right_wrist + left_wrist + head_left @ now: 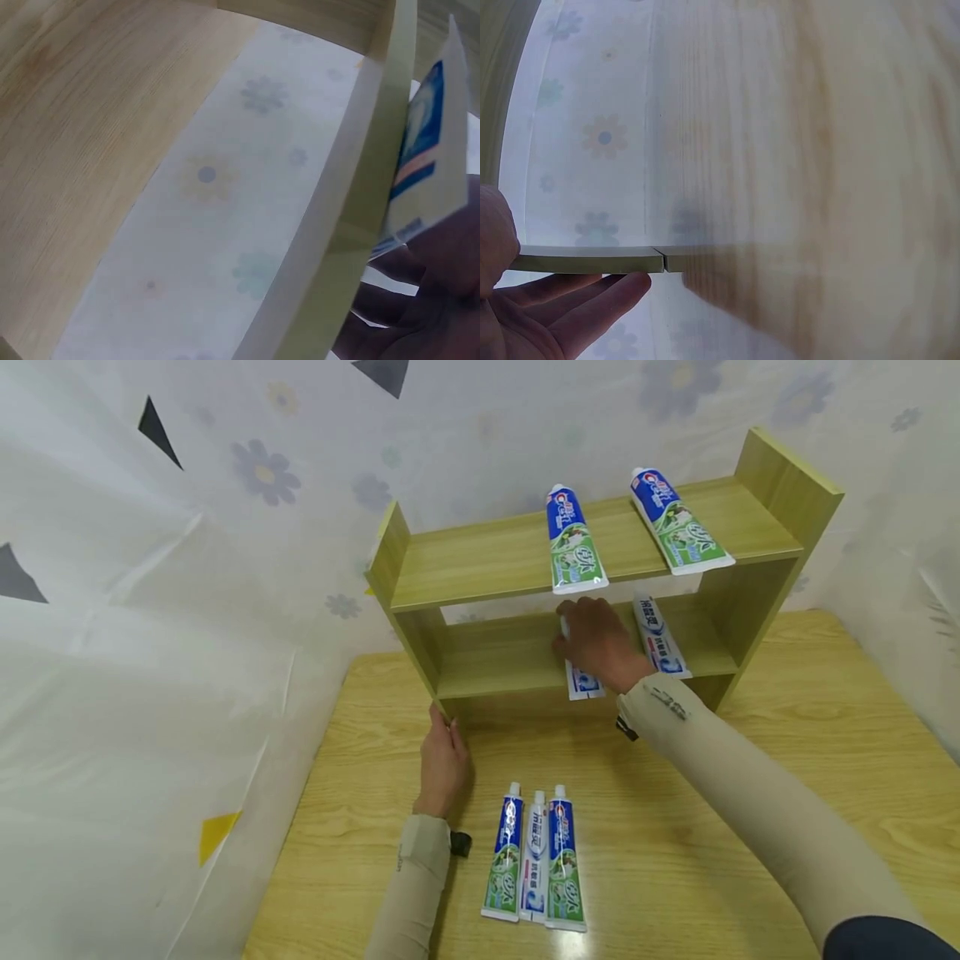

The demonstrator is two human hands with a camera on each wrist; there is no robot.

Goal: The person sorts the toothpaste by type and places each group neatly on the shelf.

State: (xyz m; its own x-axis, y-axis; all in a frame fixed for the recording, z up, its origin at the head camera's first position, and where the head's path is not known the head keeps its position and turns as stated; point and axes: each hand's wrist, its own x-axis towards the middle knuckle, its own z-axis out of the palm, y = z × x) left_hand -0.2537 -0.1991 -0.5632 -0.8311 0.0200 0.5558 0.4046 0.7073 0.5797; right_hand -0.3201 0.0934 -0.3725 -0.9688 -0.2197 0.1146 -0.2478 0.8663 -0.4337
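A wooden two-tier shelf point(472, 560) stands on the table. My left hand point(442, 768) grips the lower end of its left side panel. In the left wrist view, the thumb and fingers point(600, 311) lie on opposite sides of the panel edge point(592, 264). Over the lower tier, my right hand point(600, 639) holds a white-and-blue toothpaste tube point(584, 683). Its flat end sticks out past the front edge; the hand covers most of the rest. The right wrist view shows this tube point(427, 142) against the board edge point(360, 202), the fingers partly hidden.
Another white toothpaste tube point(660, 639) lies on the lower tier to the right. Two blue-and-green tubes, one left point(573, 543) and one right point(681, 522), lie on the upper tier. Three tubes point(534, 860) lie side by side on the table point(675, 860) in front.
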